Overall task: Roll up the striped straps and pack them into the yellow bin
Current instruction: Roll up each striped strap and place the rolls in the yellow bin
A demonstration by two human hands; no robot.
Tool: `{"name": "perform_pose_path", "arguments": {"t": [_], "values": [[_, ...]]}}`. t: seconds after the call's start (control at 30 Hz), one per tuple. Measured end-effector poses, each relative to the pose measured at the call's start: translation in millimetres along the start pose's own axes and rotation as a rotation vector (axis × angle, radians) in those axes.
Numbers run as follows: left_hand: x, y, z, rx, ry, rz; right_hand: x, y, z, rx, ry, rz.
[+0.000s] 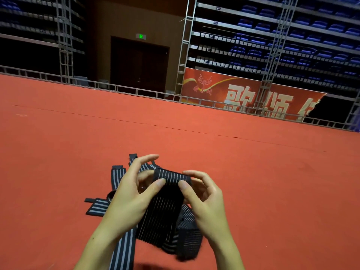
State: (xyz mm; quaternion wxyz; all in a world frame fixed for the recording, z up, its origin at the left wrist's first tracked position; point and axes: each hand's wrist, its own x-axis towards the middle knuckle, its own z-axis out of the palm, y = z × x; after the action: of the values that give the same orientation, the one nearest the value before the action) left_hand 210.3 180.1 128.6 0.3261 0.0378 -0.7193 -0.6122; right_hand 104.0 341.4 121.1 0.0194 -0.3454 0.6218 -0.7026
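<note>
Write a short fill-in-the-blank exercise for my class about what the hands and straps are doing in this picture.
1. Both hands, the left hand and the right hand, hold one black strap marked with thin ____ stripes.
2. The other straps lie on a ____ carpet.
3. The sign above the dark door glows ____.

Missing words: white; red; green

Black straps [167, 211] with thin pale grey stripes lie on an orange-red floor [58, 143]; a red banner [243, 94] shows cream characters

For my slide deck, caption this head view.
Both hands begin rolling a striped strap above loose straps on red carpet.
</note>
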Motion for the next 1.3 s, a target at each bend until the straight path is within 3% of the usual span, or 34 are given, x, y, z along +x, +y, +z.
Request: {"name": "perform_pose_path", "arguments": {"t": [0.6,0.9,1.3], "values": [[4,5,7,-0.029,0.048,-0.006,-1,-4,2,0.028,0.003,-0.062],[2,7,3,0.021,0.023,0.019,-4,-3,-3,-0.009,-0.014,0.016],[3,8,5,0.030,-0.026,-0.036,-5,-12,-10,0.014,0.012,-0.085]]}}
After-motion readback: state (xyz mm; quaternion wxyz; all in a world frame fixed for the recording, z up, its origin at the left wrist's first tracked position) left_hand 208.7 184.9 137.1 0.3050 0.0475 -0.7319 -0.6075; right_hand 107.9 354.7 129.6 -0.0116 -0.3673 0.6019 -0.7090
